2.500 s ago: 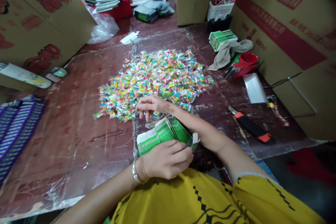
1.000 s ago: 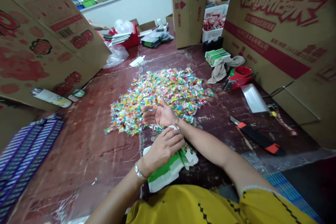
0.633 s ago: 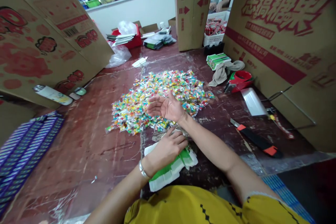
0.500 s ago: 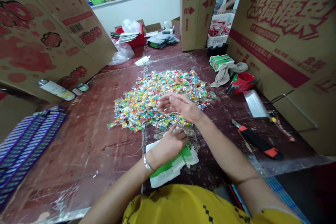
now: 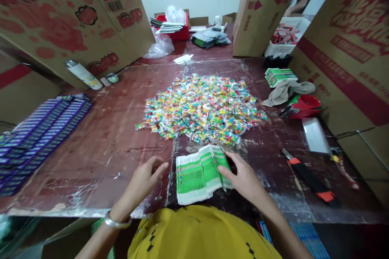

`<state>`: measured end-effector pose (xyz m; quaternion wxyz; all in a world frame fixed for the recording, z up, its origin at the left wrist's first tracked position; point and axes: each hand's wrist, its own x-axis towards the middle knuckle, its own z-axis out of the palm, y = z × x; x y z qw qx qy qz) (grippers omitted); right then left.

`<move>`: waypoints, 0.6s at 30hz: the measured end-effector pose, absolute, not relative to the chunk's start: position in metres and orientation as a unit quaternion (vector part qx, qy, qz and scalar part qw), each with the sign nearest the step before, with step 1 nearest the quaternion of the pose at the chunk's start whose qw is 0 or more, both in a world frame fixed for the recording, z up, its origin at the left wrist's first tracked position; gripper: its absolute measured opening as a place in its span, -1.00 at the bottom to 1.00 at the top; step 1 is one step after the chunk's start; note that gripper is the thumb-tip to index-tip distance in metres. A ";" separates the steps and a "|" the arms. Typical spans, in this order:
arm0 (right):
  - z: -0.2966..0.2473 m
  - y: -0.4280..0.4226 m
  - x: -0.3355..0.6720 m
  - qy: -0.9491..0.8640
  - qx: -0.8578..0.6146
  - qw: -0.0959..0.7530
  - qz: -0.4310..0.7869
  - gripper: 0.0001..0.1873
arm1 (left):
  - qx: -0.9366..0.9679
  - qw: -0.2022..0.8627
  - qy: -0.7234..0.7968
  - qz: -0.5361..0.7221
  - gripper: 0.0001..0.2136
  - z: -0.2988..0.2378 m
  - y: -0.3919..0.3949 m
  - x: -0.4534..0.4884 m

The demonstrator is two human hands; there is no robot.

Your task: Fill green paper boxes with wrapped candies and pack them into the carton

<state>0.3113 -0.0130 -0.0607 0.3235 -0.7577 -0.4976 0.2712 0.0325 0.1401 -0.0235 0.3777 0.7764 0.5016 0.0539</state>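
Note:
A fanned stack of flat green-and-white cartons (image 5: 196,175) lies at the near table edge in front of me. My right hand (image 5: 244,177) is at the stack's right end, thumb and fingers closed on the last cartons. Just left of the stack, my left hand (image 5: 145,180) hovers with its fingers apart and nothing in it; a silver bangle is on the wrist. Beyond the stack, a broad pile of small, colourful wrapped candies (image 5: 203,107) covers the middle of the dark red table (image 5: 100,145).
Tall cardboard boxes (image 5: 349,48) wall in the table on the left, back and right. Purple flat cartons (image 5: 39,133) lie at the left, with a bottle (image 5: 83,75) behind them. At the right are a utility knife (image 5: 310,178), a red tape dispenser (image 5: 302,105), a cloth (image 5: 287,91) and a green pack (image 5: 279,76).
My right hand came back from over the candy pile onto the right end of the green stack. My left hand let go of the stack and moved off to its left.

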 end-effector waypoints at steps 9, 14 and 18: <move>-0.069 0.008 0.315 -0.459 -0.811 0.254 0.258 -0.37 | 0.685 0.530 0.497 0.055 -0.63 -0.060 0.101 0.043; -0.066 0.008 0.312 -0.457 -0.811 0.251 0.267 -0.47 | 0.703 0.521 0.474 0.092 -0.68 -0.060 0.101 0.049; -0.064 0.004 0.311 -0.471 -0.812 0.239 0.248 -0.53 | 0.674 0.600 0.414 0.117 -0.72 -0.055 0.097 0.062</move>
